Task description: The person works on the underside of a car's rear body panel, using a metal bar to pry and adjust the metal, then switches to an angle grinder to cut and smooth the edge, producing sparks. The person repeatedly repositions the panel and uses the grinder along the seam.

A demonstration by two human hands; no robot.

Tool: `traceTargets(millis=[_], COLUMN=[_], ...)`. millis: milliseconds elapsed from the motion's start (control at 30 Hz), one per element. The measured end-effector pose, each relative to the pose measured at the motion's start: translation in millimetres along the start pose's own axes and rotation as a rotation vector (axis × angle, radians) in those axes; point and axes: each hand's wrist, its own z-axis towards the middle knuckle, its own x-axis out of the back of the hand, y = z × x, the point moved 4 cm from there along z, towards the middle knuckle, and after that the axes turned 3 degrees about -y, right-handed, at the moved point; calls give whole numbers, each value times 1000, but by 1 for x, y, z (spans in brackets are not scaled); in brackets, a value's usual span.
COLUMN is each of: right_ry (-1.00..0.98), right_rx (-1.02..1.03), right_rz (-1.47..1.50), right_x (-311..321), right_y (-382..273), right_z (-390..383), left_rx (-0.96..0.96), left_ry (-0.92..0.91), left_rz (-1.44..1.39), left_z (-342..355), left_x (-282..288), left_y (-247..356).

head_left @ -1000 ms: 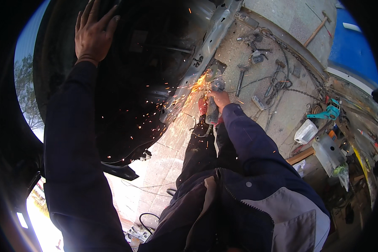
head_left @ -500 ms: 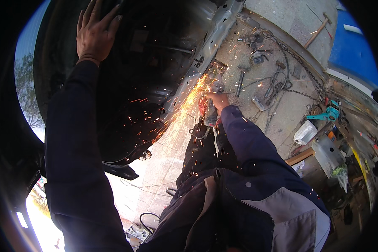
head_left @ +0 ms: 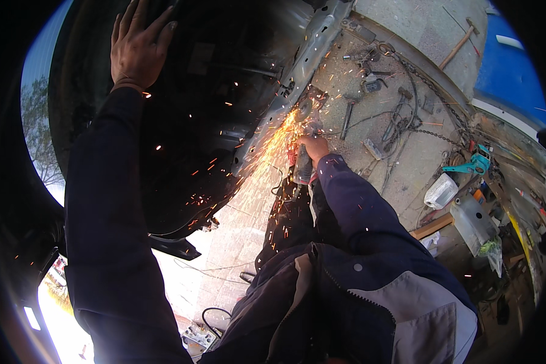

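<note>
My right hand (head_left: 314,147) is closed around an angle grinder (head_left: 303,168) with a red and grey body, held in front of my legs. Its disc end is at the edge of a bare metal car sill (head_left: 279,115), and a spray of orange sparks (head_left: 279,142) streams down and to the left from there. The exact contact spot is hidden by the glare. My left hand (head_left: 136,51) lies flat with fingers spread on the dark car body (head_left: 88,79) at the upper left, holding nothing.
On the concrete floor at right lie hammers (head_left: 347,118), a chain (head_left: 434,134), cables and metal clamps (head_left: 370,79). A long-handled hammer (head_left: 458,50) lies farther off. A teal tool (head_left: 476,161), a white container (head_left: 441,192) and scrap pieces crowd the right side. A blue panel (head_left: 509,73) stands beyond.
The grinder's disc end has shifted slightly, and its round disc shows more plainly. The spark pattern differs, with sparks falling more onto my legs. My left hand stays in place.
</note>
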Motion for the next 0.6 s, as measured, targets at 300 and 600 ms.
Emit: traceTargets(millis=[300,600], right_ry=[54,57], right_rx=[-108,-111], right_rz=[-67,-12], right_x=[5,11], right_y=[21,37], right_z=[17,26], left_rx=[12,-4], left_ry=[-10,4], left_rz=[-2,-8], left_z=[1,1], left_x=[0,2], left_y=[1,1])
